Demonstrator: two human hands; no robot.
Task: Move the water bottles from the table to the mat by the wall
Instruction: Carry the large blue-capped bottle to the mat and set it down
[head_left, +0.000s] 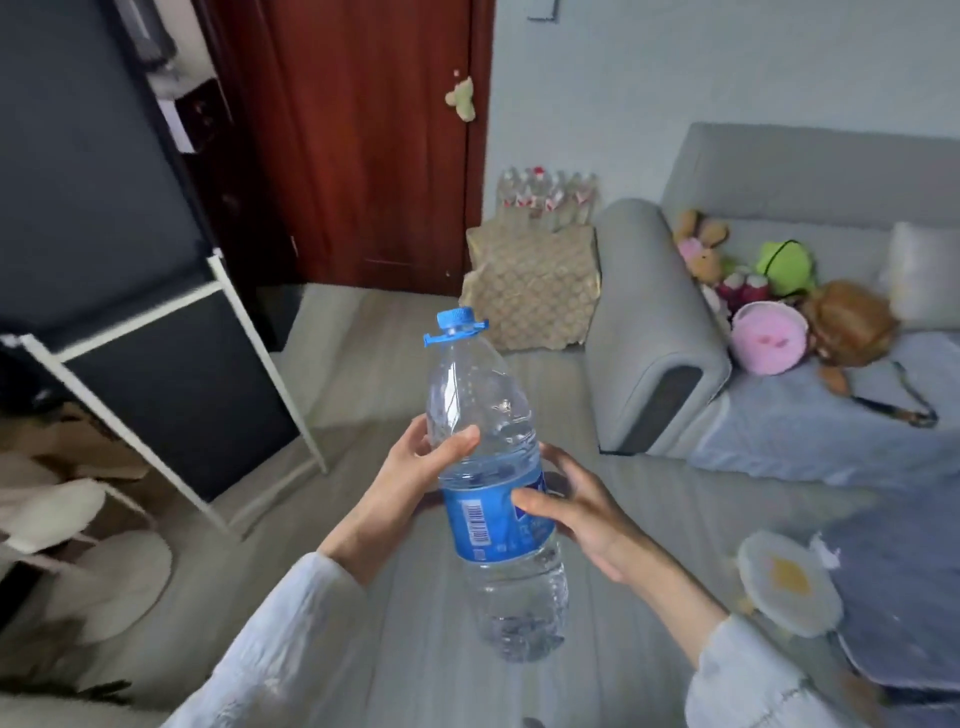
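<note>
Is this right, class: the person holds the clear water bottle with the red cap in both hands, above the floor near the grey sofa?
Not quite. In the head view the water bottle has a blue cap, not red. The rest stands: left hand and right hand both hold it above the floor, near the grey sofa.

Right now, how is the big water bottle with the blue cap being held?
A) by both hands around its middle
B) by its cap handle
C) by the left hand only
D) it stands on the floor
A: the left hand and right hand both grip the water bottle at its middle, above the floor.
</note>
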